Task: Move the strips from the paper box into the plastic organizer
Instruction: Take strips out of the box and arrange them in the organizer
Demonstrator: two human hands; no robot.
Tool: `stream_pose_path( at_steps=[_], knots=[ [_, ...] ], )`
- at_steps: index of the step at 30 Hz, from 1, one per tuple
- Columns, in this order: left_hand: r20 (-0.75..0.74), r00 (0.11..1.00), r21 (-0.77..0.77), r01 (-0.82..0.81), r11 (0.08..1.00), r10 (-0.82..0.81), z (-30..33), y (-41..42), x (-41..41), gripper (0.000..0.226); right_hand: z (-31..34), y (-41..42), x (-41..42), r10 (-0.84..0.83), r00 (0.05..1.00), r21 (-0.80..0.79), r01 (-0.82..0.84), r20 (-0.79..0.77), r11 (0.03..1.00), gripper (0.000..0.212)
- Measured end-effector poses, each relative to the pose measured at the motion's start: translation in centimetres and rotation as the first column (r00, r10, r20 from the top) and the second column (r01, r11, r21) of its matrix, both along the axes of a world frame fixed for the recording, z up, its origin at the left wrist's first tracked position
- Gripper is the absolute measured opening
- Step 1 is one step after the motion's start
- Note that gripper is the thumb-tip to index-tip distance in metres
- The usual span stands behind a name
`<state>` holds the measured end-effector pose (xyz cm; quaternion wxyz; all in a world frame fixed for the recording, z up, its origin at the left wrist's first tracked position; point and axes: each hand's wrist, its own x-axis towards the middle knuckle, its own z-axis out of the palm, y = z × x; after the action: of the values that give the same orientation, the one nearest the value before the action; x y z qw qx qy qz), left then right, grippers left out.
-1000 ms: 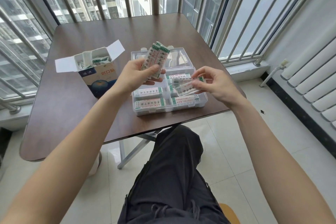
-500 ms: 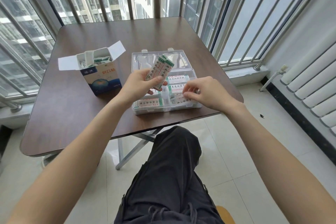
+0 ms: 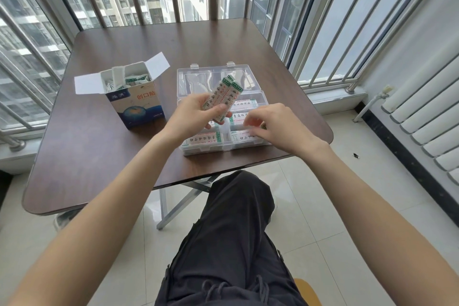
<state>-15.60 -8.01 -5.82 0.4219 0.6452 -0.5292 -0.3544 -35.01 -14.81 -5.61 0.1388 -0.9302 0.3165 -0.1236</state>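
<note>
Table (image 3: 99, 146) carries plastic organizer (image 3: 250, 148), lid open, partly filled; paper box (image 3: 139, 104) just left, flaps up. Left hand (image 3: 191, 117) grips bundle of strips (image 3: 224, 95) above organizer. Right hand (image 3: 275, 126) over front-right compartment, fingers curled down; grip unclear.

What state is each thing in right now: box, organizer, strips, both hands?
paper box: upright, flaps open, strips left inside.
plastic organizer: lid open, compartments partly filled.
bundle of strips: held up over the organizer.
left hand: grips the bundle.
right hand: fingers curled down in a right-side compartment; grasp unclear.
</note>
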Motion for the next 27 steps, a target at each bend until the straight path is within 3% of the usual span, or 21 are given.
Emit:
stream_pose_path(
  at_steps=[7, 10, 16, 22, 27],
  knots=[
    [0.055, 0.998, -0.012, 0.023, 1.000, -0.022, 0.2, 0.1, -0.6, 0.027, -0.1, -1.0, -3.1, -0.210, 0.949, -0.057, 0.229, 0.237, 0.972, 0.003],
    [0.098, 0.993, -0.016, 0.063, 0.998, -0.061, 0.4, 0.1, -0.9, 0.024, -0.1, -1.4, -3.6, -0.250, 0.954, -0.059, 0.262, 0.164, 0.963, 0.004],
    [0.285, 0.944, 0.033, 0.165, 0.986, -0.167, 0.2, 0.1, -1.8, 0.024, 0.3, -1.0, -2.2, -0.124, 0.990, -0.013, 0.124, -0.062, 0.992, 0.022],
    [0.540, 0.808, 0.074, 0.232, 0.970, -0.234, -0.1, 0.0, -2.3, 0.022, -0.3, -1.5, -3.6, -0.221, 0.970, -0.091, 0.231, 0.100, 0.969, 0.017],
    [0.575, 0.778, 0.091, 0.249, 0.964, -0.255, -0.1, -0.2, -2.2, 0.021, 0.6, -1.5, -3.8, -0.221, 0.972, -0.209, 0.200, -0.082, 0.957, 0.015]
  ],
)
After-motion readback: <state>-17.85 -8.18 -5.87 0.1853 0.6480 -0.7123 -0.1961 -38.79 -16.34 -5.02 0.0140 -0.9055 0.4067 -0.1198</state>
